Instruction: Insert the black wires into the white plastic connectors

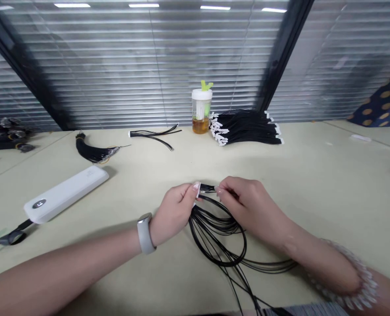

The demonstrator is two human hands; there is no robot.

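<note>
My left hand pinches the white connector between thumb and fingers, over the middle of the worktop. My right hand is just beside it, thumb and fingertip closed on the black wires that lead from the connector's right side. Below my hands the cables hang in loops and trail toward the near edge, some passing right, under my right forearm.

Along the far edge, a cup with amber liquid stands just beside a pile of white-ended black cables. Left of the cup lies a short harness, then a curved bundle nearer the far left corner. The power bank lies toward the left edge.
</note>
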